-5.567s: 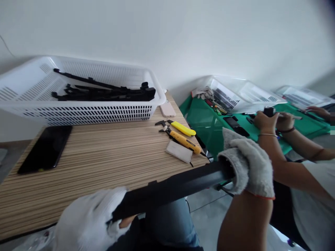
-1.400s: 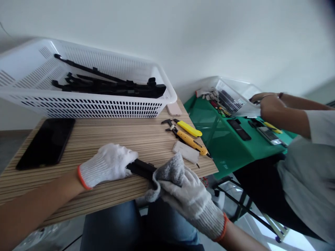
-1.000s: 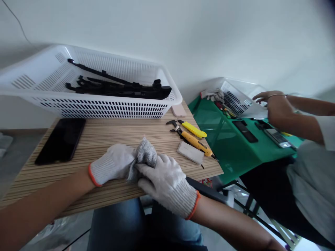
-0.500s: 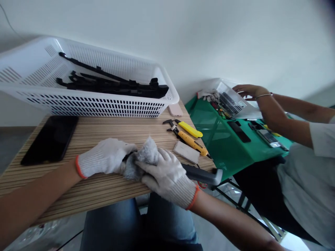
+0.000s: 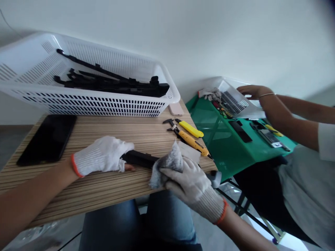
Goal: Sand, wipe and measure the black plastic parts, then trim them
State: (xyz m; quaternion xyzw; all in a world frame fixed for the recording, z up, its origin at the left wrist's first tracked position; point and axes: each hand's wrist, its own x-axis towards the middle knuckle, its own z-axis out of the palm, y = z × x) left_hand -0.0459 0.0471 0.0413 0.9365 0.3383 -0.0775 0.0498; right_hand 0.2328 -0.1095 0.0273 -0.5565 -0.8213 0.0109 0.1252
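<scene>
Left hand (image 5: 104, 155): curled round left end of black bar (image 5: 140, 159)
Right hand (image 5: 190, 184): clasping grey cloth (image 5: 170, 160) against bar
Black bar: spanning both hands, long axis toward lower right

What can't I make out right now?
Head view:
- Black bar: left end inside left hand; middle under grey cloth and right hand.
- White block: lower edge, partly behind right hand.
- Black parts: undersides, behind white basket wall.
- Co-worker's sleeve: cut by right edge.
</scene>
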